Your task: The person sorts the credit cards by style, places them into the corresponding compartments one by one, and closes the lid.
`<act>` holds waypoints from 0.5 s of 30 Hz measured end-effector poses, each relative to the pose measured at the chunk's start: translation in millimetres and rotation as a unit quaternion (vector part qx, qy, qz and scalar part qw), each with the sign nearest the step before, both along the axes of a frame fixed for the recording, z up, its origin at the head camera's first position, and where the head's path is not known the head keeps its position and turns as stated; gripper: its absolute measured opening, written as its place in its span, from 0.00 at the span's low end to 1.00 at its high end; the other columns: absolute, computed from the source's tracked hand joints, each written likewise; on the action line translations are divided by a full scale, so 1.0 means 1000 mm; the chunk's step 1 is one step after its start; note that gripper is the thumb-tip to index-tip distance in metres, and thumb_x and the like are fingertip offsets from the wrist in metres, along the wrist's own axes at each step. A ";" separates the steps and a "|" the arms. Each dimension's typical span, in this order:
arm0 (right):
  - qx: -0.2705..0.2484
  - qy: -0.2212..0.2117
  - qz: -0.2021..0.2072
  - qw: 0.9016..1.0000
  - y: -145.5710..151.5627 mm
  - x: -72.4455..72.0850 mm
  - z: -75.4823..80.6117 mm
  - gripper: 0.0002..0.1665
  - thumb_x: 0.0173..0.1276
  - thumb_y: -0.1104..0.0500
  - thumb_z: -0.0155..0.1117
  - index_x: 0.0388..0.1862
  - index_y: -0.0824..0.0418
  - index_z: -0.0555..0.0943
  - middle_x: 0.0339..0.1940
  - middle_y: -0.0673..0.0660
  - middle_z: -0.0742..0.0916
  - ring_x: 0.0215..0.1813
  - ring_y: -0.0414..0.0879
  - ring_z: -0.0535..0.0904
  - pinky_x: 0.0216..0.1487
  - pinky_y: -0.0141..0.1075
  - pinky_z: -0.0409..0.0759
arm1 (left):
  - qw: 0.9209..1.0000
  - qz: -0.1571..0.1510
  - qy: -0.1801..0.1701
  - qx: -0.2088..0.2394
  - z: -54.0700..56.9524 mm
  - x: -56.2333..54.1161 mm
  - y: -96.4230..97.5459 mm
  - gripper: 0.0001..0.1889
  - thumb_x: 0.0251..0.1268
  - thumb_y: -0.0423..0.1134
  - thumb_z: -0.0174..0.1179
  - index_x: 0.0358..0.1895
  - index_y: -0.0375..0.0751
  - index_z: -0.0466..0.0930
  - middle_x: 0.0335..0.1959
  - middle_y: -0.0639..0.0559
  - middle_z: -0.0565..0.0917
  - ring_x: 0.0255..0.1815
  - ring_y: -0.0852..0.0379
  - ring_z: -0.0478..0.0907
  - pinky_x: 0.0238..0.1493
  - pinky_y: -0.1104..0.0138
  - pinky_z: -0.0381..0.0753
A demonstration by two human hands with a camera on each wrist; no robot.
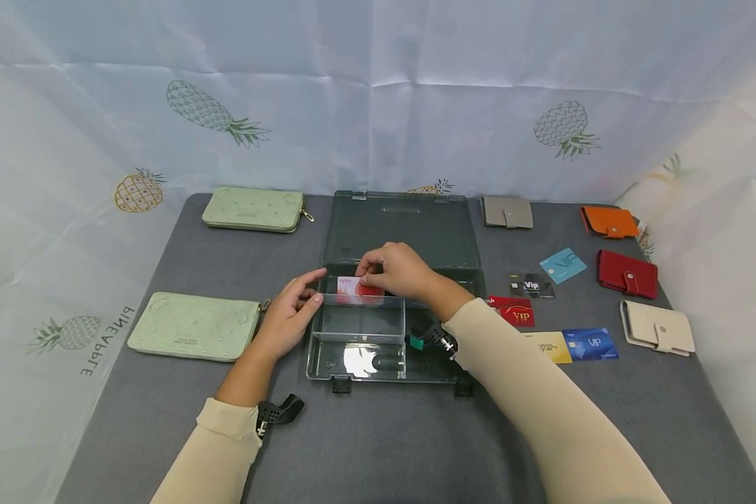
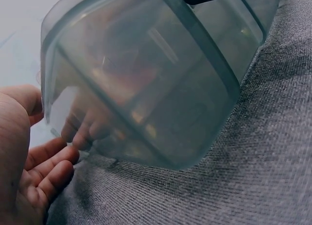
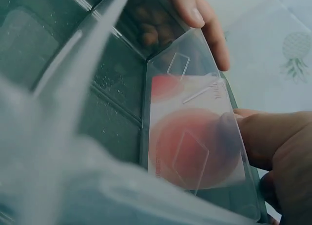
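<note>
My right hand [image 1: 400,269] pinches the right end of a white card with red circles [image 3: 195,132] between thumb and fingers. The card stands upright in the back left part of a dark clear compartment box [image 1: 359,322], behind a clear divider [image 1: 343,299]. Through the divider, the right wrist view shows most of the card's face. My left hand [image 1: 292,315] rests at the box's left side, its index finger reaching the rim and the other fingers loosely bent beside the wall. The box's lid [image 1: 403,227] lies folded back.
Right of the box lie several cards, among them a red one [image 1: 512,311], a black one [image 1: 532,285] and a blue one [image 1: 591,344]. Small wallets, such as a red one [image 1: 626,274], line the right side. Two green zip wallets [image 1: 192,325] are on the left.
</note>
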State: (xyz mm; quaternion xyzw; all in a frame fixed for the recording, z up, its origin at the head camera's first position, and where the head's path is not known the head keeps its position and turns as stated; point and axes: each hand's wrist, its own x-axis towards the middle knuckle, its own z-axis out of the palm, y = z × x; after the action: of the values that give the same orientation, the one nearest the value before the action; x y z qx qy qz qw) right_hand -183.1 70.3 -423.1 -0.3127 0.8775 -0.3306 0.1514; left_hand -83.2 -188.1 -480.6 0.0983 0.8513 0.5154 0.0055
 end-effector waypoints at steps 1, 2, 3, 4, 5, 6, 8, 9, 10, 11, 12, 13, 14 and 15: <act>0.004 0.012 0.006 1.000 0.000 0.000 -0.001 0.03 0.75 0.57 0.75 0.44 0.51 0.93 0.32 0.41 0.90 0.39 0.43 0.78 0.50 0.43 0.76 | 1.000 0.000 0.001 0.000 0.000 0.000 0.000 0.25 0.86 0.41 0.55 0.80 0.49 0.71 0.71 0.44 0.76 0.59 0.47 0.80 0.56 0.52 0.78; 0.008 0.021 0.010 1.000 0.001 0.000 -0.001 0.03 0.74 0.57 0.75 0.44 0.50 0.93 0.32 0.41 0.90 0.40 0.44 0.76 0.51 0.44 0.75 | 1.000 -0.001 0.000 0.001 0.000 0.000 0.000 0.25 0.86 0.42 0.55 0.80 0.49 0.71 0.72 0.45 0.76 0.59 0.47 0.79 0.56 0.52 0.78; 0.011 0.028 0.016 0.999 0.001 0.000 -0.001 0.03 0.73 0.56 0.76 0.44 0.50 0.93 0.32 0.41 0.90 0.41 0.44 0.75 0.52 0.44 0.73 | 1.000 -0.001 0.000 0.001 0.000 0.000 0.000 0.25 0.86 0.42 0.55 0.80 0.49 0.71 0.72 0.45 0.76 0.59 0.47 0.79 0.56 0.52 0.78; 0.013 0.032 0.021 0.999 0.001 0.000 -0.001 0.04 0.73 0.56 0.76 0.44 0.50 0.93 0.33 0.41 0.90 0.41 0.45 0.75 0.52 0.44 0.73 | 1.000 -0.001 0.001 0.000 0.000 0.000 0.000 0.25 0.86 0.41 0.55 0.80 0.49 0.71 0.72 0.45 0.76 0.59 0.47 0.79 0.56 0.52 0.78; 0.014 0.035 0.027 0.999 0.001 -0.001 -0.001 0.04 0.73 0.55 0.77 0.44 0.50 0.93 0.34 0.41 0.90 0.41 0.45 0.75 0.50 0.44 0.73 | 1.000 -0.001 0.002 0.000 0.001 0.000 0.000 0.25 0.86 0.41 0.55 0.80 0.48 0.71 0.72 0.44 0.76 0.59 0.47 0.79 0.56 0.52 0.78; 0.015 0.035 0.032 0.999 0.002 -0.001 -0.001 0.05 0.72 0.55 0.77 0.45 0.50 0.93 0.35 0.41 0.91 0.41 0.46 0.75 0.49 0.44 0.73 | 1.000 -0.001 0.002 -0.001 0.001 0.001 0.000 0.25 0.85 0.41 0.55 0.80 0.48 0.71 0.72 0.44 0.76 0.59 0.47 0.79 0.56 0.52 0.77; 0.016 0.032 0.039 0.999 0.003 -0.002 0.000 0.07 0.72 0.55 0.78 0.47 0.50 0.93 0.37 0.42 0.91 0.41 0.46 0.76 0.48 0.42 0.72 | 1.000 -0.001 0.002 -0.001 0.001 0.001 0.000 0.25 0.85 0.41 0.55 0.80 0.48 0.71 0.73 0.44 0.76 0.60 0.47 0.79 0.57 0.52 0.78; 0.016 0.029 0.041 0.999 0.004 -0.002 0.000 0.09 0.72 0.54 0.78 0.49 0.50 0.93 0.38 0.42 0.92 0.42 0.45 0.76 0.47 0.42 0.72 | 1.000 -0.001 0.002 -0.001 0.001 0.001 0.000 0.25 0.85 0.41 0.55 0.80 0.48 0.71 0.73 0.44 0.76 0.60 0.47 0.79 0.57 0.52 0.78; 0.014 0.026 0.041 0.999 0.005 -0.002 0.001 0.10 0.72 0.54 0.78 0.50 0.51 0.93 0.40 0.42 0.92 0.42 0.45 0.76 0.46 0.42 0.73 | 1.000 -0.001 0.002 0.000 0.001 0.001 0.000 0.25 0.85 0.41 0.55 0.80 0.48 0.71 0.73 0.44 0.76 0.60 0.46 0.80 0.57 0.51 0.78; 0.010 0.021 0.040 0.999 0.006 -0.002 0.001 0.12 0.72 0.54 0.77 0.52 0.51 0.92 0.42 0.43 0.92 0.43 0.45 0.76 0.45 0.42 0.74 | 1.000 0.000 0.001 0.001 0.001 0.001 0.000 0.25 0.85 0.41 0.55 0.80 0.49 0.71 0.73 0.45 0.76 0.60 0.46 0.80 0.58 0.51 0.78; 0.007 0.016 0.039 0.999 0.008 -0.002 0.002 0.13 0.72 0.54 0.77 0.54 0.52 0.92 0.43 0.43 0.92 0.44 0.45 0.77 0.46 0.41 0.75 | 1.000 0.000 0.001 0.001 0.001 0.001 0.000 0.25 0.85 0.41 0.55 0.80 0.49 0.71 0.73 0.45 0.75 0.60 0.47 0.80 0.58 0.51 0.78; 0.002 0.011 0.037 0.999 0.009 -0.002 0.003 0.14 0.72 0.54 0.77 0.55 0.53 0.92 0.45 0.44 0.92 0.45 0.45 0.77 0.46 0.41 0.76 | 1.000 0.000 0.001 0.001 0.000 0.000 0.000 0.25 0.85 0.41 0.55 0.80 0.49 0.71 0.74 0.45 0.75 0.61 0.47 0.80 0.58 0.50 0.78; -0.001 0.008 0.036 0.999 0.011 -0.001 0.004 0.15 0.73 0.54 0.77 0.56 0.53 0.91 0.47 0.44 0.92 0.46 0.45 0.78 0.47 0.41 0.77 | 1.000 0.000 0.001 0.001 0.000 0.001 0.000 0.25 0.85 0.41 0.55 0.80 0.49 0.71 0.74 0.45 0.75 0.61 0.46 0.79 0.58 0.50 0.78; -0.006 0.005 0.035 0.999 0.012 -0.001 0.005 0.16 0.73 0.54 0.77 0.57 0.53 0.91 0.48 0.44 0.92 0.48 0.45 0.79 0.49 0.41 0.78 | 1.000 0.001 0.001 0.002 0.000 0.001 0.000 0.25 0.85 0.41 0.55 0.80 0.49 0.71 0.74 0.45 0.75 0.60 0.46 0.80 0.58 0.50 0.77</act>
State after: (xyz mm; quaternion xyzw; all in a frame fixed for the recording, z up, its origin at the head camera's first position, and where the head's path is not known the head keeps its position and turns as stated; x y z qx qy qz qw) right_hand -183.8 82.8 -418.1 -0.3456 0.8648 -0.3287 0.1567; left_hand -82.5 -188.3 -480.6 0.0982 0.8506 0.5166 0.0040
